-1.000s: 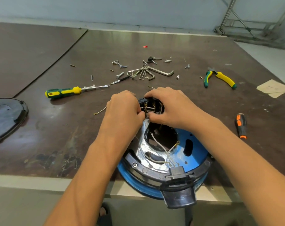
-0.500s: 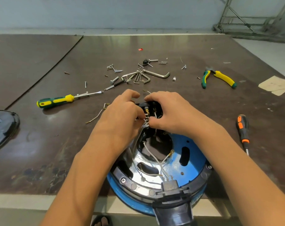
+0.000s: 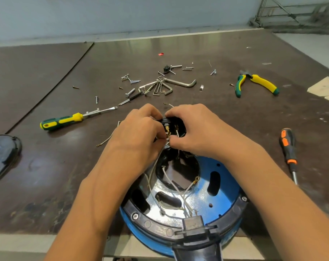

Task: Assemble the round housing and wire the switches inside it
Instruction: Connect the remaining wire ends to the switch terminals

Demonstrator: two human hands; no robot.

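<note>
left hand [image 3: 139, 132], right hand [image 3: 197, 129] clasp switches [image 3: 174, 123] between

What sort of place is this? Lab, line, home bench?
Probably a small workshop or repair bench. A scuffed dark worktable carries loose screws, hex keys, a green-and-yellow screwdriver and pliers; the left hand and right hand hold a switch block at the open round housing.

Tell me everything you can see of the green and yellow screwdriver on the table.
The screwdriver lies flat on the dark table, to the left of the left hand, which does not touch it. Its handle is green with yellow parts, seemingly plastic; the bare metal shaft ends in a flat blade pointing right and away. A small metal piece lies by the shaft.
</note>
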